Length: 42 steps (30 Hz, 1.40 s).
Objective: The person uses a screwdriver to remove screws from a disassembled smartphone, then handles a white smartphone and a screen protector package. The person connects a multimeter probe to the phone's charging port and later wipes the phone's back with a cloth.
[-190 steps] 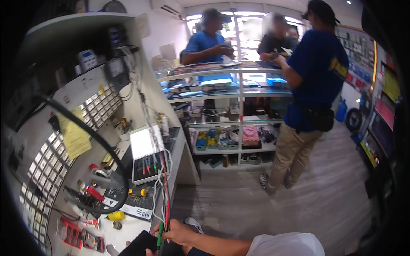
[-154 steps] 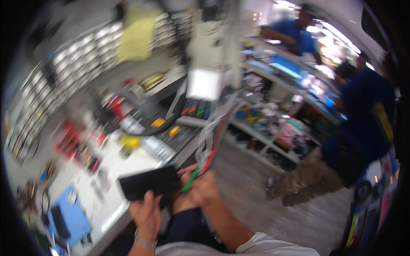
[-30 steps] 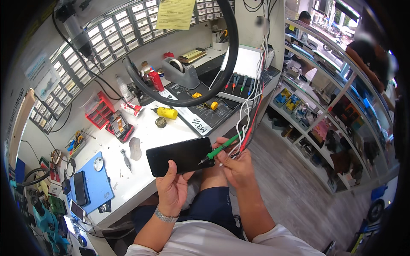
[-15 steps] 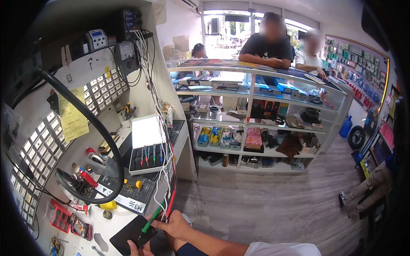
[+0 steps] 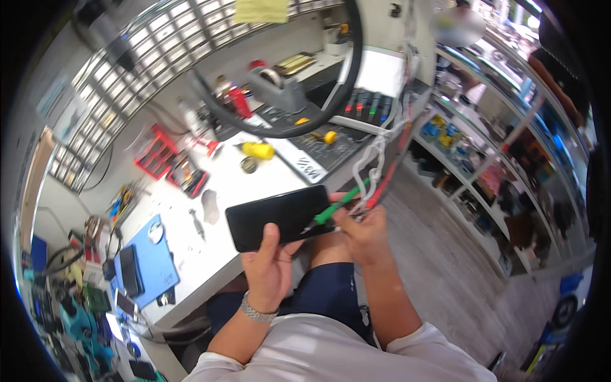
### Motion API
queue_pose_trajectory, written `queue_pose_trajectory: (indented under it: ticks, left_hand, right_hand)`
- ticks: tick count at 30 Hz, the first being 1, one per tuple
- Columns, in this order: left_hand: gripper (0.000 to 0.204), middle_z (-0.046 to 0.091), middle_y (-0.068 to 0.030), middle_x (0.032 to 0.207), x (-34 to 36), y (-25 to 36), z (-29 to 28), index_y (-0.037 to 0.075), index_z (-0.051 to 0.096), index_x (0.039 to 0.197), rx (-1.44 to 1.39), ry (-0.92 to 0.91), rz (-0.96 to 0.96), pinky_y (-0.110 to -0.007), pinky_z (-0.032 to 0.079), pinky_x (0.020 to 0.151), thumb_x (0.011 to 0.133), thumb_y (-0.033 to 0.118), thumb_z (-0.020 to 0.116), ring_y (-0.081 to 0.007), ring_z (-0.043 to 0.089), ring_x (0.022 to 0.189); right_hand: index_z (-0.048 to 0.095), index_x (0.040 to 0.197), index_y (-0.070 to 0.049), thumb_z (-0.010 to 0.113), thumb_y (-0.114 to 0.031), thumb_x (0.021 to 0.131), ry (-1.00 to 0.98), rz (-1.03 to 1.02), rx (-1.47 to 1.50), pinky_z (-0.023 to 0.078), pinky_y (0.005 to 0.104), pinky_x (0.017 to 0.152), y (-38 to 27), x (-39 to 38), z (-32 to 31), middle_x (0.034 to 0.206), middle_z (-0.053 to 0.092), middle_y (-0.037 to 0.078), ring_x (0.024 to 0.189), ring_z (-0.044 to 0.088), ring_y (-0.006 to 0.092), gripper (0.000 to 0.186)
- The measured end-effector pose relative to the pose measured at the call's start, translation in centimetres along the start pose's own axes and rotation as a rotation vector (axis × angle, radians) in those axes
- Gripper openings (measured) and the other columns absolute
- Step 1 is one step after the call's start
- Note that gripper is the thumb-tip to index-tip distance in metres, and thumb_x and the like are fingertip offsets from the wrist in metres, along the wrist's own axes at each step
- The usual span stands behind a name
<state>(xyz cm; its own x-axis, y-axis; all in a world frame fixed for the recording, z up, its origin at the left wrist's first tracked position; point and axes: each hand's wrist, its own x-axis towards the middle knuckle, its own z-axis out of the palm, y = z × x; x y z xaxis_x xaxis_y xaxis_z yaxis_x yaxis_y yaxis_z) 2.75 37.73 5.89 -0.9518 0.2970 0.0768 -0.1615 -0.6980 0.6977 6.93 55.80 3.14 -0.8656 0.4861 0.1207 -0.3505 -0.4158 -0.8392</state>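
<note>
A black phone (image 5: 264, 213) with a dark, glossy face lies in my left hand (image 5: 270, 261), the thumb pressed over its near edge. Over the phone's right end, my right hand (image 5: 366, 232) pinches a green test probe (image 5: 332, 209), its thin metal tip slanting down to the left. Whether that tip touches the phone I cannot tell. A red test probe or its lead (image 5: 380, 194) also comes out at the same hand. White cables (image 5: 375, 156) run from there up past the bench's edge.
On the white bench (image 5: 219, 172) stand a red parts tray (image 5: 154, 153), a yellow bottle (image 5: 258, 150) and an opened case of screwdrivers (image 5: 366, 105). A thick black hose (image 5: 358, 44) arches over it. At left is a blue mat (image 5: 153, 254); a glass display case (image 5: 484, 140) stands right.
My view has swung left and down toward the bench, so the phone and both hands appear higher and nearer the middle. Each hand keeps its hold.
</note>
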Motion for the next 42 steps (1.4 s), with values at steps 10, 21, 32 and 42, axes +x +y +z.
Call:
queue_pose_trajectory:
  ticks: [10, 21, 32, 42]
  left_hand:
    - [0.034, 0.072, -0.0146, 0.138, -0.5, -0.1, 0.6, 0.004, 0.059, 0.146, 0.014, 0.041, -0.008, -0.044, 0.071, 0.095, 0.114, 0.015, 0.062, -0.0287, 0.076, 0.122]
    - [0.034, 0.072, -0.0145, 0.139, -0.6, -0.3, 0.5, 0.004, 0.06, 0.146, -0.012, 0.013, -0.024, -0.045, 0.07, 0.098, 0.114, 0.015, 0.062, -0.0279, 0.075, 0.122]
    - [0.061, 0.053, -0.016, 0.163, 0.3, -0.6, -1.0, 0.013, 0.039, 0.164, -0.069, -0.173, 0.024, -0.059, 0.053, 0.119, 0.111, 0.016, 0.069, -0.0353, 0.057, 0.148]
    - [0.137, 0.035, -0.0286, 0.173, 5.2, 2.4, 0.1, 0.027, 0.018, 0.175, -0.151, -0.388, 0.079, -0.069, 0.032, 0.131, 0.07, 0.075, 0.091, -0.0517, 0.026, 0.164]
  right_hand:
    - [0.079, 0.115, 0.004, 0.081, -0.002, 0.1, 0.061, -0.046, 0.012, 0.054, 0.0275, 0.079, 0.0, 0.0, 0.7, 0.1, 0.078, 0.005, 0.087, 0.068, 0.0108, 0.017]
    - [0.079, 0.113, 0.003, 0.084, -0.004, 0.099, 0.117, -0.047, -0.002, 0.053, 0.0273, 0.08, 0.4, -0.2, 0.5, 0.101, 0.078, 0.005, 0.087, 0.068, 0.0114, 0.017]
    - [0.069, 0.122, 0.002, 0.073, 0.006, 0.101, 0.016, -0.233, 0.333, 0.06, 0.0372, 0.101, 2.2, -0.4, 0.8, 0.119, 0.075, 0.014, 0.109, 0.075, 0.0234, 0.021]
    - [0.077, 0.116, -0.002, 0.077, 0.008, 0.094, -0.208, -0.335, 0.073, 0.054, 0.0491, 0.116, 1.4, 0.3, 1.1, 0.146, 0.066, 0.025, 0.139, 0.064, 0.0351, 0.025]
